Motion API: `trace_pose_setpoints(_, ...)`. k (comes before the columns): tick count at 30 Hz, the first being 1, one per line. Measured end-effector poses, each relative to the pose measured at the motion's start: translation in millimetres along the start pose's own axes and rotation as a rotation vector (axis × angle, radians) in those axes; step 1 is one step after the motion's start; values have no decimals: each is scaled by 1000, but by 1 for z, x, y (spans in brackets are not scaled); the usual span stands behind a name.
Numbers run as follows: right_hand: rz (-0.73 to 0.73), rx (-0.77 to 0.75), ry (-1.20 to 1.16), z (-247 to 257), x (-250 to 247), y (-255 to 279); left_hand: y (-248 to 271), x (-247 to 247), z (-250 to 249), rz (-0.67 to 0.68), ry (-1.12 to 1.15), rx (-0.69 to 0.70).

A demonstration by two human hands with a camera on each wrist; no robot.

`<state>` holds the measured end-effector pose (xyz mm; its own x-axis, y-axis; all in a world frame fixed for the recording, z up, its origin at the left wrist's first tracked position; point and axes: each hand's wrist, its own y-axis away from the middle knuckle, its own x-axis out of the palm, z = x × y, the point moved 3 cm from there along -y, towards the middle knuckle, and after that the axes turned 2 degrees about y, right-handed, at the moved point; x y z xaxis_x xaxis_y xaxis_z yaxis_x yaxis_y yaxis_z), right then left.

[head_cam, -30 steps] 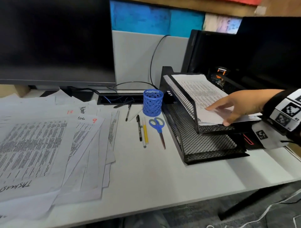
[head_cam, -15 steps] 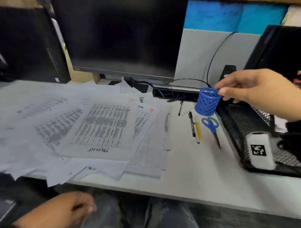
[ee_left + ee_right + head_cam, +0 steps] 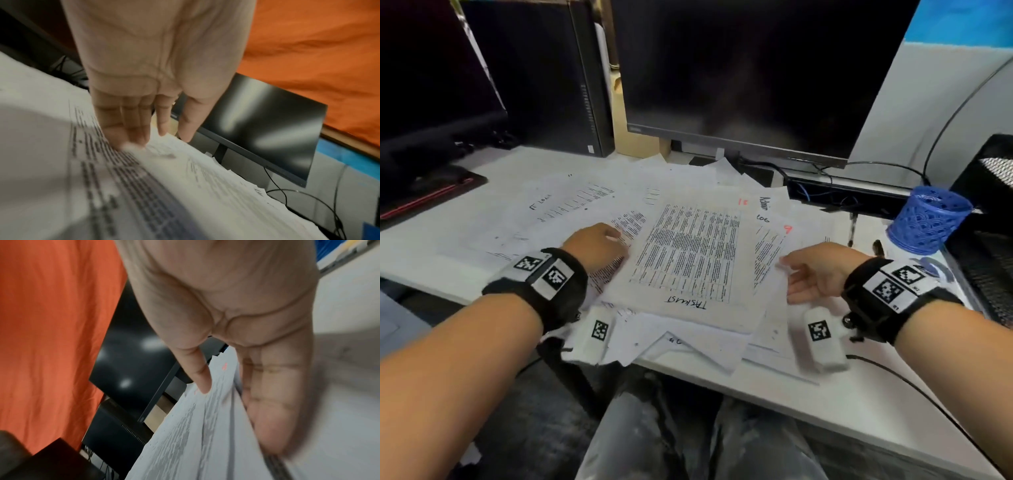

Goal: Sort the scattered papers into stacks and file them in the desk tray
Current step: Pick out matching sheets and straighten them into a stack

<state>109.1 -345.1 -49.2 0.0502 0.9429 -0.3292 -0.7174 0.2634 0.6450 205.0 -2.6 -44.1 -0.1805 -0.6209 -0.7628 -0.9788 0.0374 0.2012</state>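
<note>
From the head view, the scattered papers [image 3: 688,260] are lying in a loose overlapping pile on the white desk [image 3: 859,404], between the two hands. The left hand [image 3: 595,245] is resting palm down on the sheets at the pile's left side, its fingers reaching toward the printed table sheet. The right hand [image 3: 815,274] is sitting at the pile's right edge, thumb on top of a sheet and fingers going beneath it. Beyond the right fingertips a blue mesh pen cup [image 3: 928,224] is standing, with the black mesh desk tray [image 3: 993,260] just beside it at the frame's edge.

In the left wrist view, the left hand [image 3: 156,73] is showing straight, relaxed fingers [image 3: 127,126], their tips touching the blurred paper.

In the right wrist view, the right hand [image 3: 236,321] is pinching the paper edge: the thumb [image 3: 199,374] is pressing on top, the fingers [image 3: 271,410] lying underneath.
</note>
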Motion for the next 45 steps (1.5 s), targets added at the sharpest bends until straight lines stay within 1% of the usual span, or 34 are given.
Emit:
trace_pose_setpoints(2, -22, -19, -42, 6, 9, -7, -9, 4, -3, 65, 76, -65)
trace_pose_setpoints(3, -46, -36, -38, 8, 15, -9, -9, 7, -4, 90, 72, -66)
trace_pose_setpoints(5, -98, -78, 36, 12, 26, -22, -10, 16, -11, 160, -61, -22)
trace_pose_setpoints(7, -126, -118, 73, 17, 34, -34, -6, 26, -20, 197, -169, 55)
trace_pose_setpoints(10, -161, -131, 59, 23, 35, -34, 2, 35, -25, 261, -167, 117)
trace_pose_setpoints(12, -192, -139, 47, 21, 26, -38, 3, 35, -22, 308, -72, 138)
trace_pose_setpoints(13, -218, -144, 29, 19, 20, -42, 5, 31, -21, 303, -48, 150)
trace_pose_setpoints(14, -230, -145, 18, 15, 13, -47, 4, 27, -18, 264, -74, 154)
trace_pose_setpoints(15, -243, -138, 19, 12, 7, -50, 2, 22, -15, 211, -145, 148)
trace_pose_setpoints(16, -248, -147, 22, 11, 3, -48, -2, 17, -10, 174, -264, 129)
trace_pose_setpoints(17, -270, -169, 21, 11, -1, -46, -5, 15, -4, 178, -379, 112)
trace_pose_setpoints(18, -271, -184, 18, 11, -5, -40, -6, 15, 1, 230, -456, 94)
trace_pose_setpoints(20, -283, -198, 1, 8, -16, -39, -4, 16, 7, 351, -508, 92)
trace_pose_setpoints(23, -291, -209, -9, 5, -30, -39, 2, 18, 5, 421, -531, 152)
trace_pose_setpoints(26, -258, -202, -30, 2, -36, -42, 3, 17, 1, 492, -461, 255)
trace_pose_setpoints(27, -253, -203, -37, 1, -35, -41, 4, 16, -1, 491, -409, 279)
trace_pose_setpoints(28, -240, -199, -53, -1, -34, -40, 4, 14, -1, 449, -355, 269)
trace_pose_setpoints(29, -224, -195, -66, -2, -34, -40, 3, 12, -2, 375, -331, 232)
trace_pose_setpoints(30, -206, -193, -74, -4, -33, -41, 2, 9, 0, 270, -348, 163)
trace_pose_setpoints(32, -189, -194, -105, -8, -31, -40, -3, 0, 9, 42, -459, -38)
trace_pose_setpoints(33, -168, -202, -142, -10, -30, -40, -3, -4, 11, -12, -485, -131)
trace_pose_setpoints(34, -146, -217, -185, -11, -28, -40, -5, -6, 14, -19, -452, -180)
trace_pose_setpoints(35, -122, -227, -221, -11, -25, -37, -6, -6, 16, 6, -369, -189)
trace_pose_setpoints(37, -76, -230, -255, -12, -23, -40, -10, -4, 18, 80, -130, -179)
trace_pose_setpoints(39, -57, -244, -294, -10, -18, -40, -8, -3, 16, 89, 150, -183)
trace_pose_setpoints(40, -62, -249, -310, -10, -18, -40, -5, -3, 14, 81, 244, -196)
trace_pose_setpoints(41, -72, -245, -328, -11, -19, -39, -4, -2, 13, 74, 290, -201)
trace_pose_setpoints(43, -56, -244, -368, -14, -21, -35, -4, -1, 12, 93, 242, -192)
trace_pose_setpoints(44, -38, -234, -347, -16, -22, -37, -7, -2, 13, 77, 242, -195)
trace_pose_setpoints(45, 23, -229, -348, -18, -20, -37, -8, -2, 14, 48, 298, -214)
